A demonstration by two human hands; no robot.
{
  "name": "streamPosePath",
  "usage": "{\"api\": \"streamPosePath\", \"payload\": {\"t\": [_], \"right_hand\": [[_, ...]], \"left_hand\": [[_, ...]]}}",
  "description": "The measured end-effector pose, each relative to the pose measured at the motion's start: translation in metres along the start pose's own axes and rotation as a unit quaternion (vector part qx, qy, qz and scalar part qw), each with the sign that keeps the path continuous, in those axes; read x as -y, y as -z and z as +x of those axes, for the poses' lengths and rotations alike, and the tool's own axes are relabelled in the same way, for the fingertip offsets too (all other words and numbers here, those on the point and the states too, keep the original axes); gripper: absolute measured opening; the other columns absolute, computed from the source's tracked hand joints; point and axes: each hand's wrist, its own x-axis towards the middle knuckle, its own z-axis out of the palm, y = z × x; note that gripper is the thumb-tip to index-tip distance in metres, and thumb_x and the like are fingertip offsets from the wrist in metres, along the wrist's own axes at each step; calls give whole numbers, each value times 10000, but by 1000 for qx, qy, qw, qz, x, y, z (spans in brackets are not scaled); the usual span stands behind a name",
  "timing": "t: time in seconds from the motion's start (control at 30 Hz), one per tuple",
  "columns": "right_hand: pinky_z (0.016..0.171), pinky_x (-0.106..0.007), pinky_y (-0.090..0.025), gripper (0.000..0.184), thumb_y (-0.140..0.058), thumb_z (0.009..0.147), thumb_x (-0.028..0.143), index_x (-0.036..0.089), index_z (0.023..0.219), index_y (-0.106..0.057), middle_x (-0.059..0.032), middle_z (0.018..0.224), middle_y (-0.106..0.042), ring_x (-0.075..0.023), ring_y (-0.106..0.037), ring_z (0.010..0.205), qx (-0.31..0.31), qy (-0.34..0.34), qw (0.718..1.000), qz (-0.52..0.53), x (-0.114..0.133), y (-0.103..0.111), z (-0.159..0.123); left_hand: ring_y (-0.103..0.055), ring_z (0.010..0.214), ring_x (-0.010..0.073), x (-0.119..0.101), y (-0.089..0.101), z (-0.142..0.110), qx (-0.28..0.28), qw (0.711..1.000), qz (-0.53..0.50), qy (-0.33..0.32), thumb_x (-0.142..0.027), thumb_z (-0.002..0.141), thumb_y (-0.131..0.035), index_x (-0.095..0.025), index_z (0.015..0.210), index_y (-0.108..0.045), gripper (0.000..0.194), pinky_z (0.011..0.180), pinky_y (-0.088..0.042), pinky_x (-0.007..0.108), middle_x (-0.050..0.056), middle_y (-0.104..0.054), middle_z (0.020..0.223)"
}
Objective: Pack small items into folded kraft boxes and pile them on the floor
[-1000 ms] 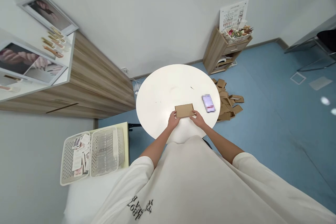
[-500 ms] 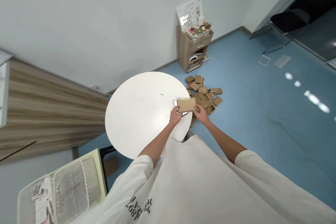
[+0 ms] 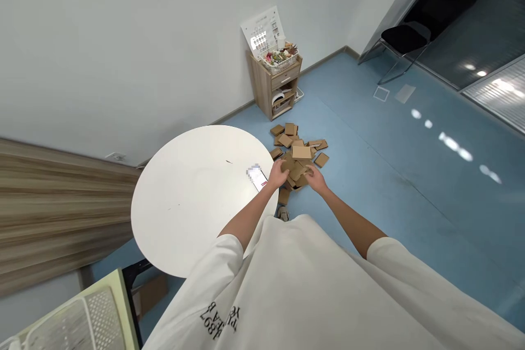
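Observation:
A small brown cardboard box [image 3: 301, 152] is just beyond my two hands, over a pile of similar boxes [image 3: 298, 170] on the floor; whether it rests on them or is in the air I cannot tell. My left hand [image 3: 279, 174] is at the right edge of the round white table [image 3: 184, 197], fingers apart and nothing in them. Opposite it, past the table's edge, my right hand [image 3: 315, 180] is also empty with its fingers parted. A phone [image 3: 258, 178] with a lit screen lies on the table beside my left hand, partly blurred out.
Against the wall stands a small wooden cabinet [image 3: 262, 82] topped by a basket of flowers [image 3: 281, 57]. A black chair [image 3: 404, 38] is at the far right. At lower left, a white plastic basket [image 3: 77, 322] sits on a pale yellow surface. A shoe [image 3: 283, 213] shows below the table's edge.
Both hands have let go of the cardboard box, which has moved away over the pile. The view has turned to the right, and the phone on the table is now uncovered.

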Motion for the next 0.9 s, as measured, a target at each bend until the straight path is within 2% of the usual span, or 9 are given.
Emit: {"api": "streamPosePath", "payload": {"t": [0.07, 0.13, 0.3, 0.5, 0.73, 0.9], "right_hand": [[892, -429, -563, 533, -596, 846, 437, 253, 1347, -602, -106, 1166, -685, -289, -663, 1053, 32, -38, 999, -2, -4, -9, -2], [919, -428, -553, 489, -601, 844, 419, 237, 1297, -633, -107, 1147, -703, -288, -665, 1071, 55, -45, 997, 3, -3, -19, -2], [1013, -441, -511, 370, -589, 839, 346, 234, 1177, -693, -99, 1263, -688, -274, -652, 1135, 93, -11, 996, 7, 14, -50, 2], [1007, -439, -517, 350, -595, 839, 292, 232, 1168, -699, -89, 1270, -692, -258, -657, 1126, 154, 25, 987, 29, 41, -97, -1], [903, -397, -554, 341, -598, 843, 307, 233, 1158, -702, -75, 1237, -704, -251, -668, 1075, 202, 39, 978, 27, 72, -151, -29], [927, -393, -544, 325, -610, 824, 314, 249, 1124, -717, -60, 1199, -715, -242, -658, 1081, 212, 48, 976, 3, 93, -185, -55]], "left_hand": [[-408, 1432, 287, 8, 5, -13, -4, 1000, 10, 4, -205, 851, -602, -198, 1298, -581, 448, 1204, -318, 454, 131, -503, 1461], [-452, 1394, 274, 16, 13, -25, -12, 1000, 19, 13, -180, 849, -587, -204, 1265, -599, 417, 1192, -336, 447, 122, -539, 1414], [-488, 1354, 262, 29, 42, -51, -51, 997, 28, 56, -143, 839, -583, -222, 1227, -617, 397, 1175, -355, 438, 99, -566, 1376], [-528, 1302, 269, 40, 84, -91, -100, 989, 1, 110, -166, 849, -596, -227, 1218, -625, 374, 1126, -404, 430, 95, -587, 1354], [-541, 1276, 256, 63, 130, -148, -136, 978, -31, 154, -178, 867, -577, -236, 1206, -637, 349, 1073, -448, 413, 86, -579, 1370], [-561, 1249, 253, 85, 159, -187, -153, 973, -41, 170, -193, 876, -580, -247, 1203, -645, 337, 1044, -466, 410, 86, -585, 1359]]}}
